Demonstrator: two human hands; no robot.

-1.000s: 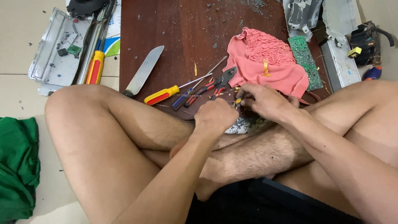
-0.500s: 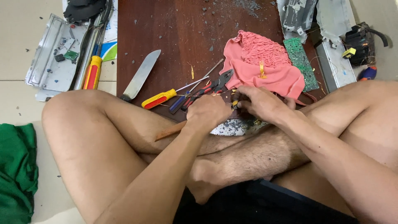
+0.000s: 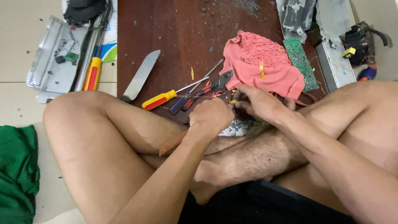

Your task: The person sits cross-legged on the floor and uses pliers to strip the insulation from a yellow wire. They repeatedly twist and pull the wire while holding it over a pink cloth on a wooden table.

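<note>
I sit cross-legged on the floor at the near edge of a dark wooden board. My left hand is closed in a fist just over my shin, and what it grips is hidden by the fingers. My right hand pinches a small yellow part between fingertips, right beside the left hand. A patterned grey piece lies under both hands. Just beyond the hands lie red-handled pliers, a blue-handled screwdriver and a yellow and red screwdriver.
A kitchen knife lies on the board's left side. A pink cloth and a green circuit board are at the right. Metal casings and tools lie on the tile floor at left, a green cloth lower left.
My left hand has drawn in closer to my right hand, so both now meet over the small yellow part. The view has shifted slightly.
</note>
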